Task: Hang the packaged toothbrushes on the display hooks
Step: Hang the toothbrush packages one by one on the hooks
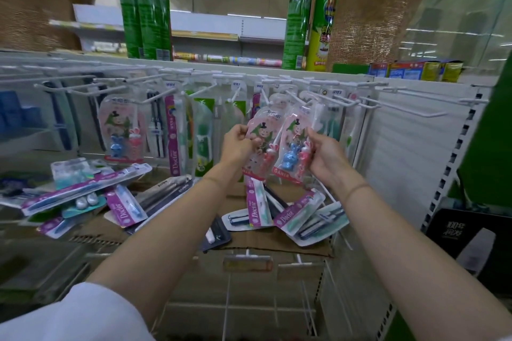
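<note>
Holding two toothbrush packs [277, 147], two hands [237, 144]

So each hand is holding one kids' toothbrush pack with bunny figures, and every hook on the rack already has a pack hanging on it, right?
Not quite. Each hand does hold one: the left hand grips a kids' toothbrush pack, the right hand another. But the head view shows several hooks bare, such as the empty hook at the right of the rack and others at the far left.

Even overhead store lighting; shadows are weak. Motion blur softens the periphery, and wide-angle distortion is seen at the edges.
</note>
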Demonstrator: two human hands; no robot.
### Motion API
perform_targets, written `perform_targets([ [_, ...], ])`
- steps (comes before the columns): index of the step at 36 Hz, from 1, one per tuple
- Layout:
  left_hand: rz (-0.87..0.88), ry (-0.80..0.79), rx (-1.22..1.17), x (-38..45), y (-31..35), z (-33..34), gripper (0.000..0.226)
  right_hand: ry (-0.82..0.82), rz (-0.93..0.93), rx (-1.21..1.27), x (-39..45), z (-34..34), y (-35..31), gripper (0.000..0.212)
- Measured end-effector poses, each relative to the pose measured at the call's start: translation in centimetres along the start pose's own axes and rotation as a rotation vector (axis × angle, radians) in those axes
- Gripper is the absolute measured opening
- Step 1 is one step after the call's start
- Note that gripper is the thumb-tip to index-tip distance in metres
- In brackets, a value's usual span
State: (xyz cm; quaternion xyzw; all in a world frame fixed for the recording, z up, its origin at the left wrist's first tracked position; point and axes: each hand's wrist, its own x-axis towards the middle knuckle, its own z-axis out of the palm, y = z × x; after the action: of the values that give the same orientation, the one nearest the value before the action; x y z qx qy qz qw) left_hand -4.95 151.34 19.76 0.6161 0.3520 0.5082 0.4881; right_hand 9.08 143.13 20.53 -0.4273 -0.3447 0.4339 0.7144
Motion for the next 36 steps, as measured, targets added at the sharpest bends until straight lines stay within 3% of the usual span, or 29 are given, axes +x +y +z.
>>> perform_targets([
  [11,-0.010,-0.002,-0.030,-0.1,0.2,0.0,0.010,0.049,-0.094,-0.116,0.7,0.5,-0.2,0.007],
  [21,0.137,0.165,0.076,0.2,1.2,-0.3,0.019,0.085,-0.134,-0.207,0.7,-0.5,-0.9,0.003],
  [31,-0.084,0.075,-0.027,0.2,0.5,-1.0,0.005,0.138,-0.178,-0.376,0.7,-0.1,-0.3,0.015],
  [36,-0.125,0.068,-0.041,0.3,0.6,-0.6,0.004,0.147,-0.177,-0.465,1.5,0.8,-0.2,0.005],
])
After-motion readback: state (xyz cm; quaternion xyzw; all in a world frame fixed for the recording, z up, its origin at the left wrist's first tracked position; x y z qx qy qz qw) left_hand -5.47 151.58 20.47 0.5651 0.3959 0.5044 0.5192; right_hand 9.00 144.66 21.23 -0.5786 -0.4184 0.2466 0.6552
